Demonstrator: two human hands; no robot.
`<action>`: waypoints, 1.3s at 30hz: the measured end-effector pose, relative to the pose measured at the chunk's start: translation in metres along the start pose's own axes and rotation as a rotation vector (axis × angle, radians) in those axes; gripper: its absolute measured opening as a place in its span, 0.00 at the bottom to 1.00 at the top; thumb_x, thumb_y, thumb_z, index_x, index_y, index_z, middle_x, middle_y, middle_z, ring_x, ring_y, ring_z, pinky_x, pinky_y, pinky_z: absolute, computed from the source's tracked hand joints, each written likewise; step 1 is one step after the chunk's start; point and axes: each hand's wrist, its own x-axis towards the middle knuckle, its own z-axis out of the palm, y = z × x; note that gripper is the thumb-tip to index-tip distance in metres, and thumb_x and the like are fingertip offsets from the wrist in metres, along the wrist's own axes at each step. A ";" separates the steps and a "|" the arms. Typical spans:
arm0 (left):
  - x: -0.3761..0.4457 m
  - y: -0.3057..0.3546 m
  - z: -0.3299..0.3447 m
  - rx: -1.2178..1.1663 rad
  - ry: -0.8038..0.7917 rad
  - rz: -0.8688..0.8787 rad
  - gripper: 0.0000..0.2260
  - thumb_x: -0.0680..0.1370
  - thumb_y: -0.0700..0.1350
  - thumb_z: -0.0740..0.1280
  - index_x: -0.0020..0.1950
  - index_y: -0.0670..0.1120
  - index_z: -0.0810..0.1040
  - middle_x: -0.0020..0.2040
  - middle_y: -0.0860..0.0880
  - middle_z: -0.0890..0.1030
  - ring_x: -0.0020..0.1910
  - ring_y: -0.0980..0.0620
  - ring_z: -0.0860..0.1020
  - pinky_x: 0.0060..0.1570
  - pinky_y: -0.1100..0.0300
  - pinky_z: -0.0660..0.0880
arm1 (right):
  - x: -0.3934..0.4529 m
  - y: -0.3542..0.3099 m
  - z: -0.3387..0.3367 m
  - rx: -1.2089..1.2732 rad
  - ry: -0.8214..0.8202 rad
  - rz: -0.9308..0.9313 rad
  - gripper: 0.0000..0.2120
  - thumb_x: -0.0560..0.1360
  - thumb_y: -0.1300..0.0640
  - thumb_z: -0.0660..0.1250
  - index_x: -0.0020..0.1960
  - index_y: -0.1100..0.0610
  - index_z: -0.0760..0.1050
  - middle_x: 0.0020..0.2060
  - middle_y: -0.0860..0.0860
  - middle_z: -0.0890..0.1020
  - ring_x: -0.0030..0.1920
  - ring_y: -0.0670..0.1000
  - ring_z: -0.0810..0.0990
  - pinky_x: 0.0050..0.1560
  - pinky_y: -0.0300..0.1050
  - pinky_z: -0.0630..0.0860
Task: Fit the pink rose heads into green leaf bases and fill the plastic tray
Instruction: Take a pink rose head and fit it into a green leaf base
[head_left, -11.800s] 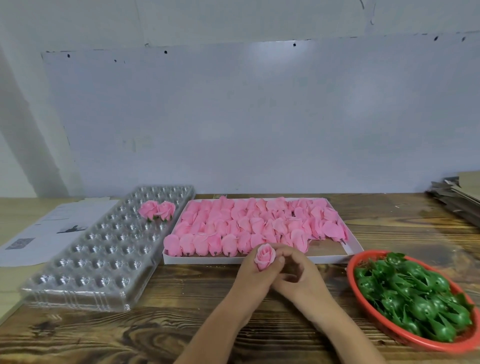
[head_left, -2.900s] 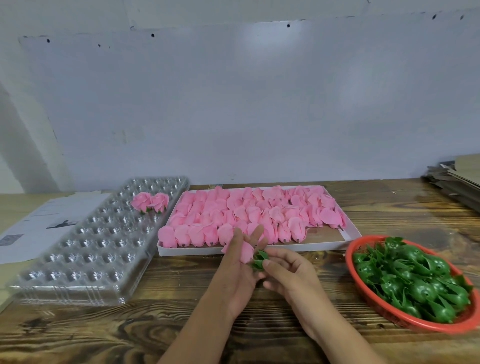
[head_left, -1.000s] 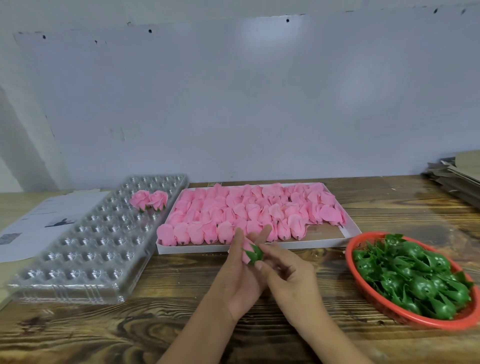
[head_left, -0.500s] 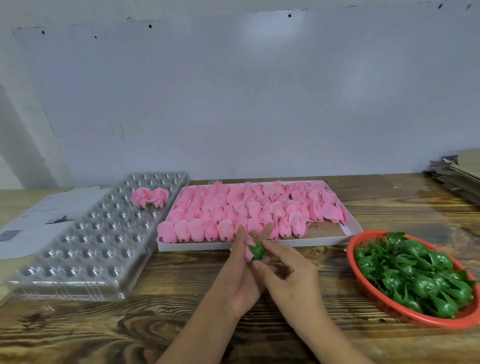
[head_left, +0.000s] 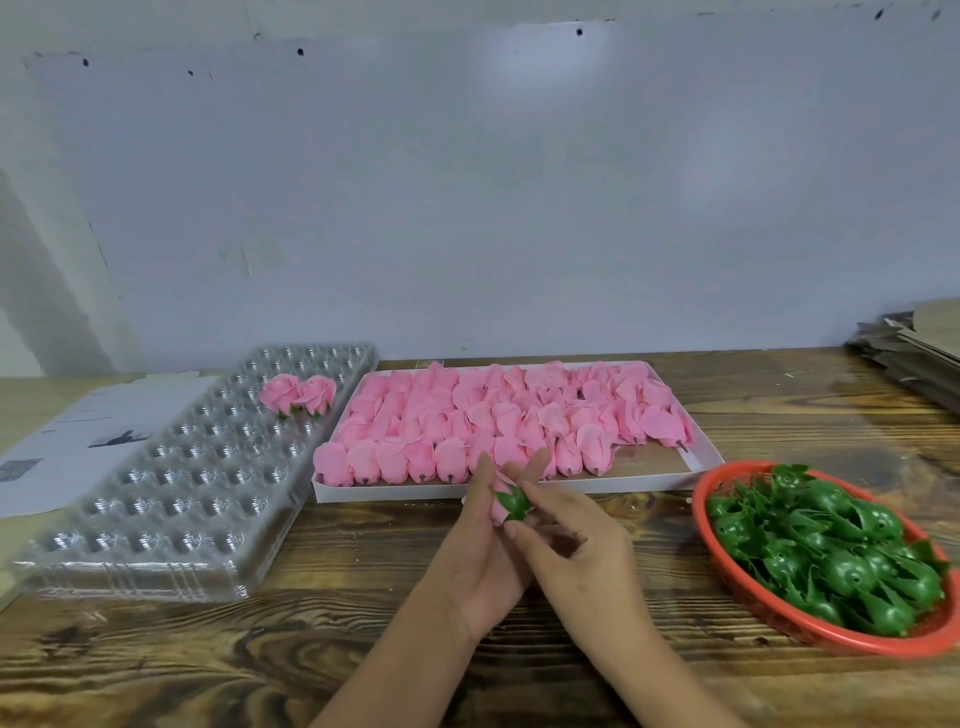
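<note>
Barely a shift in the last second: both hands hold their spot in front of the white box (head_left: 519, 492), and the green cup has crept a touch further over the pink bud. Left hand (head_left: 480, 551) cradles the rose head (head_left: 500, 508), two fingers (head_left: 484, 470) standing straight up behind it. Right hand (head_left: 576, 551) pinches the leaf base (head_left: 514, 505) between thumb and forefinger and works it onto the bottom of the bud, the other fingers loosely curled beneath.

To seat it well, I'd say keep the bud's stem end lined up with the hole in the cup, push straight along that line with a small twist, and squeeze the petals lightly so they don't crush.

Over on the left, the plastic tray (head_left: 156, 519) carries two finished roses (head_left: 298, 395) near its far end; nearly all its wells wait. Loose buds fill the box, and spare bases heap in the red basket (head_left: 779, 623) on the right of the bench (head_left: 363, 649).

Hard to call: the joint between bud and cup is masked by fingers, so whether it is fully home I cannot tell. A cardboard stack (head_left: 914, 353) is cut off at the right edge, and the print on the paper sheet (head_left: 78, 441) on the left is too blurred to read.
</note>
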 end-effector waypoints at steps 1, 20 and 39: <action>0.000 -0.001 0.001 0.000 -0.003 -0.002 0.28 0.75 0.65 0.66 0.65 0.46 0.84 0.64 0.39 0.82 0.61 0.43 0.83 0.51 0.51 0.83 | 0.000 0.000 -0.001 -0.005 -0.003 0.007 0.25 0.69 0.65 0.77 0.58 0.41 0.80 0.48 0.32 0.82 0.51 0.36 0.81 0.50 0.24 0.72; -0.008 -0.006 0.010 0.330 0.007 0.212 0.32 0.76 0.64 0.61 0.70 0.43 0.77 0.65 0.39 0.80 0.63 0.44 0.81 0.56 0.54 0.81 | 0.007 -0.002 -0.006 0.499 -0.056 0.353 0.14 0.76 0.65 0.70 0.59 0.54 0.83 0.49 0.53 0.87 0.51 0.51 0.86 0.50 0.41 0.82; -0.022 0.020 0.004 0.613 0.042 0.353 0.18 0.70 0.48 0.81 0.58 0.56 0.85 0.55 0.45 0.86 0.46 0.50 0.81 0.47 0.59 0.79 | 0.012 0.010 -0.023 0.472 -0.010 0.381 0.12 0.75 0.61 0.70 0.58 0.51 0.83 0.36 0.50 0.84 0.34 0.47 0.80 0.39 0.36 0.77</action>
